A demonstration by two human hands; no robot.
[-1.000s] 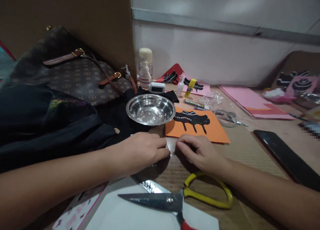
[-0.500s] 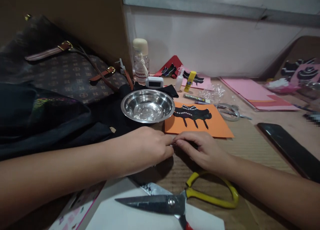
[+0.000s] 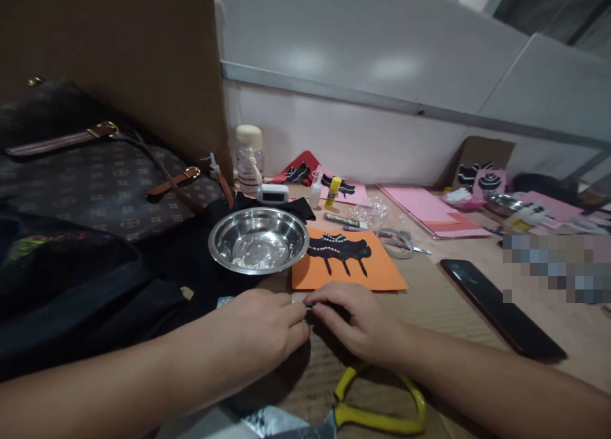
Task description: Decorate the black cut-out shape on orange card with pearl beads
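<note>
My left hand [image 3: 270,327] and my right hand [image 3: 356,318] meet over the cardboard, fingertips pinched close together. Between them shows a tiny dark and pale bit, too small to name. Just beyond lies an orange card [image 3: 389,270] bearing a black cut-out shape [image 3: 351,248] with rows of white beads. A steel bowl [image 3: 217,245] stands behind my left hand, with small pale bits in its bottom. Nearer to me, below my right hand, are scissors [image 3: 382,420] with a yellow handle, partly cut off by the frame.
A black phone [image 3: 501,308] lies to the right. Behind the card are a glue stick [image 3: 333,193], a small white bottle [image 3: 316,191], a tape roll [image 3: 395,243] and pink paper [image 3: 420,203]. A brown patterned bag [image 3: 76,172] and dark cloth [image 3: 71,286] fill the left side.
The view has tilted up and turned right, so more of the wall and the right side of the table shows. My hands stay together, and the small bit between the fingertips is now more visible.
</note>
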